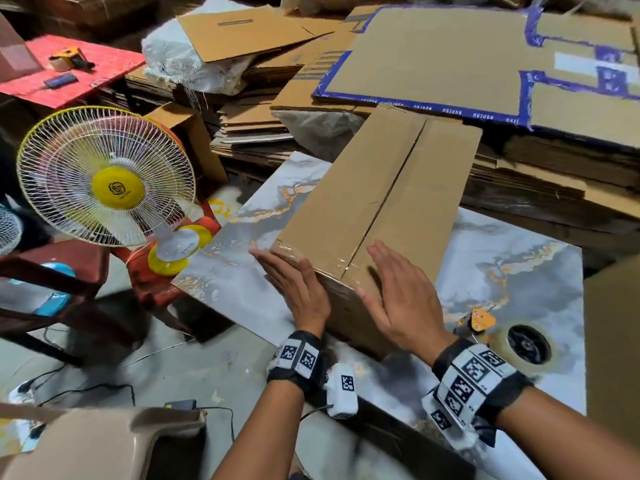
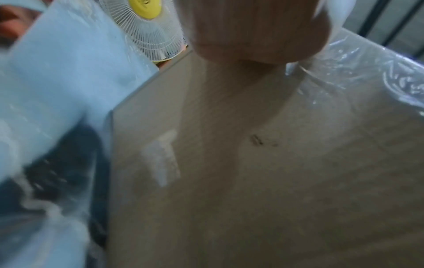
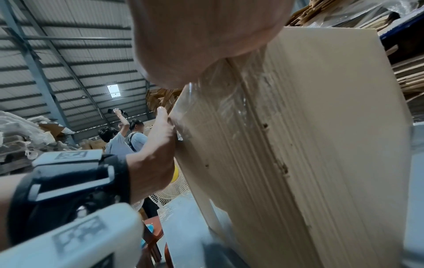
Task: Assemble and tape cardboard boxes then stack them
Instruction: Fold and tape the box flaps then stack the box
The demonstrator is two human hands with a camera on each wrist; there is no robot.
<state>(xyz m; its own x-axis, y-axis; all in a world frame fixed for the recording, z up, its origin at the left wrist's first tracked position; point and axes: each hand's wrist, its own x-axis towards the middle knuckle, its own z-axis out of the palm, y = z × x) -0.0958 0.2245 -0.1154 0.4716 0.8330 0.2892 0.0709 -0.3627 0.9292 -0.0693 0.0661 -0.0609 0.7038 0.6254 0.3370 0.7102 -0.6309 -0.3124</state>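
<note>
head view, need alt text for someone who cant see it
Two open hands, left hand and right hand, press flat on the clear-taped near end of a closed cardboard box on a marbled table. A tape dispenser lies to the right, a yellow fan to the left.

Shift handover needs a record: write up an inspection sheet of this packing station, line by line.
Surface: marbled table top, bare around the box.
Job's things: cardboard box lies flaps shut, centre seam untaped along the top, clear tape wrapped over the near edge; tape dispenser lies right of the box.
Clutter: flat cardboard sheets piled behind; second tape dispenser on the red table.
Grippers: left hand flat against the box's near left corner; right hand flat over the taped near edge.
Cables: black cables on the floor, lower left.
Surroundings: yellow fan on a red stool; people in the background.
</note>
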